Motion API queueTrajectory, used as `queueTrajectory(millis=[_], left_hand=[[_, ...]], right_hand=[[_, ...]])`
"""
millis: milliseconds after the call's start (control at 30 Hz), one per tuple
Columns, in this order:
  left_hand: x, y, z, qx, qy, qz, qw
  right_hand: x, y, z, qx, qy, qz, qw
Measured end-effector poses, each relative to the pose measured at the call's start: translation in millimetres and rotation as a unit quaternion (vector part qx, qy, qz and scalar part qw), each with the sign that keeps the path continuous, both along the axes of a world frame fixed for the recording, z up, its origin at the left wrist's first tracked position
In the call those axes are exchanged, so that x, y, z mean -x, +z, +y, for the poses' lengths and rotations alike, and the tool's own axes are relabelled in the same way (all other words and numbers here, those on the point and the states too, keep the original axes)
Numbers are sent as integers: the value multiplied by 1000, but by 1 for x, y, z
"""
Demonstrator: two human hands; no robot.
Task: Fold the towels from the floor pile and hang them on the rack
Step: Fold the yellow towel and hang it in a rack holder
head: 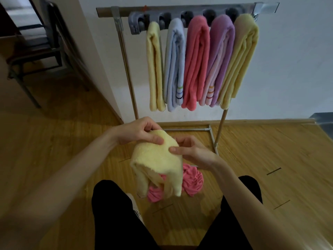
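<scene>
Both hands (162, 143) pinch a yellow towel (156, 163) above the pink towel (191, 181), rack (126, 56) behind

Only one view is given, worn on the head and pitched forward and down. The hands are caught close up mid-frame, the rack (180, 10) sits further off against the wall, and edges are bent by the wide lens.
</scene>
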State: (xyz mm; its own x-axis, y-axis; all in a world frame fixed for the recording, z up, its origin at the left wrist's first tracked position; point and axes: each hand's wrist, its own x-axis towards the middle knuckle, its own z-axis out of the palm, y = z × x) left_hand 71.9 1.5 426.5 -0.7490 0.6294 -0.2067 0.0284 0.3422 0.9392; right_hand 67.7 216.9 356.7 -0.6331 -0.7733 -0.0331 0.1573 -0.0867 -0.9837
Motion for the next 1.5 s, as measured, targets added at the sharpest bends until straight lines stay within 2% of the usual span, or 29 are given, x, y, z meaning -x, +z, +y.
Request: queueTrajectory(millis=[167, 267, 367, 500, 633, 733, 800, 900, 1033, 1133, 1300, 1367, 1433, 1500], left_hand=[[0, -13, -20, 44, 21, 12, 999], [-1, -20, -37, 42, 49, 9, 998], [-4, -16, -44, 26, 48, 2, 998], [2, -2, -41, 57, 7, 44, 997], [10, 13, -46, 190, -63, 49, 979], [20, 16, -43, 272, -107, 70, 954], [26, 17, -41, 327, -121, 82, 934], [35, 25, -43, 425, -104, 130, 890], [53, 42, -57, 422, 38, 243, 873], [69, 63, -59, 407, 140, 365, 826], [103, 105, -62, 385, 237, 565, 690], [122, 123, -67, 406, 259, 602, 637], [143, 137, -71, 418, 266, 620, 609], [165, 146, -75, 437, 266, 623, 591]], right_hand=[[13, 15, 11, -15, -16, 46, 999], [21, 13, 24, -35, -57, 39, 997], [26, 11, 30, -72, -70, 94, 991], [36, 24, 26, -102, 10, 176, 979], [46, 42, 18, -186, 115, 208, 953], [56, 44, 1, -281, 179, 237, 913], [63, 45, -14, -355, 181, 315, 861], [77, 56, -31, -433, 97, 415, 794], [101, 84, -44, -429, -42, 512, 743], [123, 109, -54, -401, -134, 578, 698], [158, 162, -74, -361, -289, 621, 633], [172, 182, -83, -361, -347, 629, 595], [184, 198, -93, -375, -386, 628, 562], [196, 208, -100, -391, -408, 612, 553]])
